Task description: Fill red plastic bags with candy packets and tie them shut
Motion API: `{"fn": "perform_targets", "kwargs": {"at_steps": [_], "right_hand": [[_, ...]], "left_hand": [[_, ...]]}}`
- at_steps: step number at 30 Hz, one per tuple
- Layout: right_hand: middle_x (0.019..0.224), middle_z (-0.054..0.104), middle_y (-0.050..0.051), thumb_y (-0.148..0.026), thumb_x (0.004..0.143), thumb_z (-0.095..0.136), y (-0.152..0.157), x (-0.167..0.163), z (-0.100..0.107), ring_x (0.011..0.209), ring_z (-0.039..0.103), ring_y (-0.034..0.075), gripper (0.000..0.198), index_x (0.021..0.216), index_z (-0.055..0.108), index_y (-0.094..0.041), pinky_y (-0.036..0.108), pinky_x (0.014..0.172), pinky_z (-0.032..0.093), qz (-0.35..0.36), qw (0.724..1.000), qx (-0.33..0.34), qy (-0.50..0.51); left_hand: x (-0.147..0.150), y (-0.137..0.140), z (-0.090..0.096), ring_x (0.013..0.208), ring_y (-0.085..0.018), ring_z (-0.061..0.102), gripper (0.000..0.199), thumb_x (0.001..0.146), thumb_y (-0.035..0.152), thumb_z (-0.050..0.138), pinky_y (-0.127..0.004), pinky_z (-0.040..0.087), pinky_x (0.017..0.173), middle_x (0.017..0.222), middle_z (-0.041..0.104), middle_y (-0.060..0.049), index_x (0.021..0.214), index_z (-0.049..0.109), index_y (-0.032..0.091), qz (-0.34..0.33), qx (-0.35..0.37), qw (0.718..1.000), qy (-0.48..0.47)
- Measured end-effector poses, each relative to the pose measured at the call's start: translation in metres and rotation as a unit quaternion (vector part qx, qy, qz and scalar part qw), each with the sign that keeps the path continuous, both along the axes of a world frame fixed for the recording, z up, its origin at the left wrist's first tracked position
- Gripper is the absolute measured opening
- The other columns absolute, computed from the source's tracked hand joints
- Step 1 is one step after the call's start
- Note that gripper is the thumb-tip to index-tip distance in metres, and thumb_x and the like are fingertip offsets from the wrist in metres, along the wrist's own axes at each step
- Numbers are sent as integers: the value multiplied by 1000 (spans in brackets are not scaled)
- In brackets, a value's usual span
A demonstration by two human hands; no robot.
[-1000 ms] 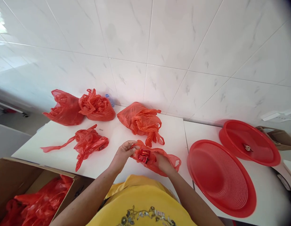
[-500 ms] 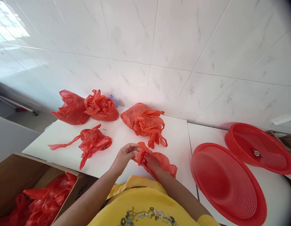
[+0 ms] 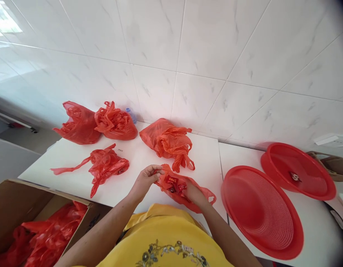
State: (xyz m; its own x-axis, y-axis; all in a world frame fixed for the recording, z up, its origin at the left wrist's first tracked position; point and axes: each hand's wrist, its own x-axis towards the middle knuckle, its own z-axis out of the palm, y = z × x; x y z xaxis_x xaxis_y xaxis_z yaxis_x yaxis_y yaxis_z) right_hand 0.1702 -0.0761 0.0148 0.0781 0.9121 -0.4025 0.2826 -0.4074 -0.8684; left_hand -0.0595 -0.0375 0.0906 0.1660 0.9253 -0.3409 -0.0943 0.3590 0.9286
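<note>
My left hand pinches the rim of a thin red plastic bag at the front of the white table. Inside the open mouth of that bag lie several small red packets with yellow print. My right hand reaches into the bag from the right, right beside the packets. Its fingers are hidden by the packets and the plastic. Just behind this bag rests a fuller red bag with its handles hanging forward. A crumpled red bag lies to the left of my left hand.
Two filled red bags stand by the wall, with a clear plastic bottle behind. A red perforated basket and a red basin holding a small item are at right. A cardboard box with red bags stands front left.
My right hand has drawn back to the right inside the bag. The bag's mouth is spread wider, and more of the red packets shows. The view has shifted slightly.
</note>
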Motion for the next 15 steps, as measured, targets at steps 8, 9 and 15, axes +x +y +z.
{"fn": "perform_targets", "kwargs": {"at_steps": [8,9,15], "right_hand": [[137,53,7,-30,79,53,-17,46,34,126,48,26,46,123,61,-24,44,106,39,57,976,118,-175],[141,49,8,-33,82,50,-23,54,37,130,44,26,45,124,60,-23,44,108,37,43,972,118,-200],[143,45,11,-50,84,51,-57,82,47,131,43,29,55,132,50,-22,46,107,39,-71,956,117,-260]], "left_hand": [[-7,2,1,76,-15,58,34,72,31,69,-29,48,69,97,67,-5,103,63,17,7,15,1000,11],[-8,2,1,78,-15,58,34,73,32,68,-29,48,70,98,66,-5,104,63,17,6,20,1000,15],[-16,7,5,95,-18,58,49,76,37,70,-34,49,83,106,63,-6,120,55,20,-33,47,997,41]]}}
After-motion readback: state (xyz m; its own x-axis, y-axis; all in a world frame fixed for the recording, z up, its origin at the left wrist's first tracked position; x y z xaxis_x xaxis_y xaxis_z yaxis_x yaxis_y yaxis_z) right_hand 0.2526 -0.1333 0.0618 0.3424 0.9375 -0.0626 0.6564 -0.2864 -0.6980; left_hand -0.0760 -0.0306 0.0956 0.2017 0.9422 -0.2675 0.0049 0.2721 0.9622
